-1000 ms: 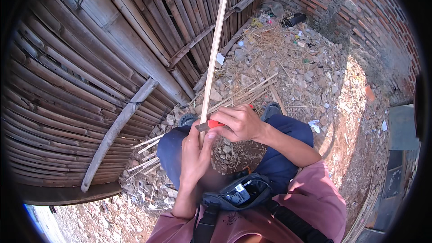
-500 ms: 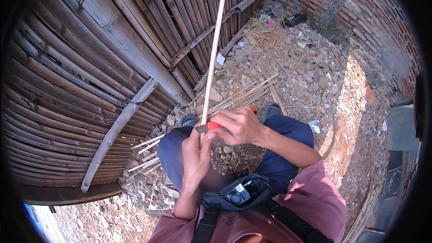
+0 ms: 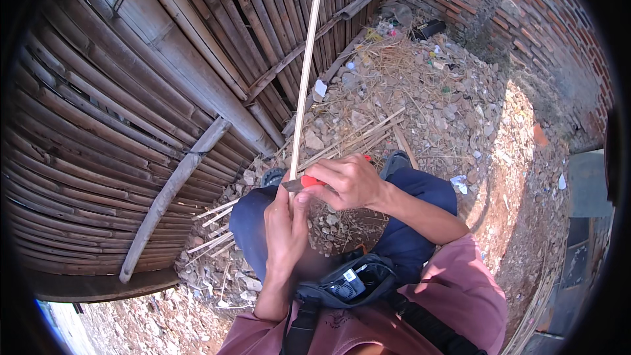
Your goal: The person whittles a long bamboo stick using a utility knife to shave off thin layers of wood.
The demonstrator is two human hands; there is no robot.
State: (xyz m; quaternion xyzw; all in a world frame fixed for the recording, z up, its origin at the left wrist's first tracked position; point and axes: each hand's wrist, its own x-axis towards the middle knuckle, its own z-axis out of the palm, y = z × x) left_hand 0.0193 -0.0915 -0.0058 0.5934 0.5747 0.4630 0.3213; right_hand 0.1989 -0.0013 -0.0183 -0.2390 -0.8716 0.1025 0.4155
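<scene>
My left hand (image 3: 284,229) is closed around the lower part of a long pale bamboo strip (image 3: 305,79), which points up and away from me. My right hand (image 3: 348,183) grips the red handle of a knife (image 3: 313,181). Its short dark blade lies across the strip, just above my left thumb. My fingers hide most of the handle and the strip's lower end. Both hands are close together between my bent knees.
More bamboo strips (image 3: 360,137) lie on the rubble beyond my hands, others (image 3: 213,240) by my left leg. A bamboo wall (image 3: 105,158) rises at the left, a brick wall (image 3: 545,26) at the far right. An open waist bag (image 3: 351,283) sits at my lap.
The strip's far end has tilted slightly to the left and dipped a little. The knife blade has shifted slightly left with it; both hands keep their grips.
</scene>
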